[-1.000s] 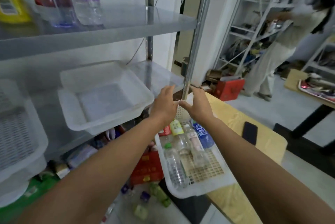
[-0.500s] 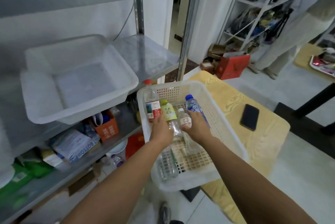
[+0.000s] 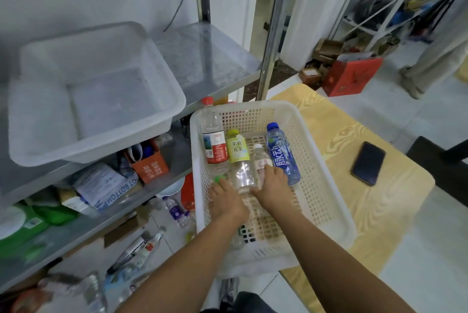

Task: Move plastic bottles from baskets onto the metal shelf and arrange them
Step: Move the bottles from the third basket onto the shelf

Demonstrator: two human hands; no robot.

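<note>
A white perforated basket (image 3: 319, 150) stands on a yellow table beside the metal shelf (image 3: 210, 59). Leaning in it are a red-label bottle (image 3: 214, 147), a yellow-label bottle (image 3: 237, 152), a small white-capped bottle (image 3: 260, 159) and a blue bottle (image 3: 283, 157). My left hand (image 3: 225, 202) reaches into the basket and curls over a lying bottle whose green cap (image 3: 218, 179) shows at my fingertips. Beside it, my right hand (image 3: 274, 187) grips the lower part of the small white-capped bottle. The hands hide the bottle bodies beneath them.
An empty translucent tub (image 3: 167, 100) sits on the shelf's left part. A dark phone (image 3: 368, 163) lies on the table (image 3: 385, 201). Loose bottles (image 3: 141, 249) lie on the floor below the shelf. A red box (image 3: 352, 76) and a person's legs (image 3: 430, 59) are at the back right.
Both hands came down from the basket's far rim into the basket and closed over bottles. My view tilted downward, and the top shelf left the frame.
</note>
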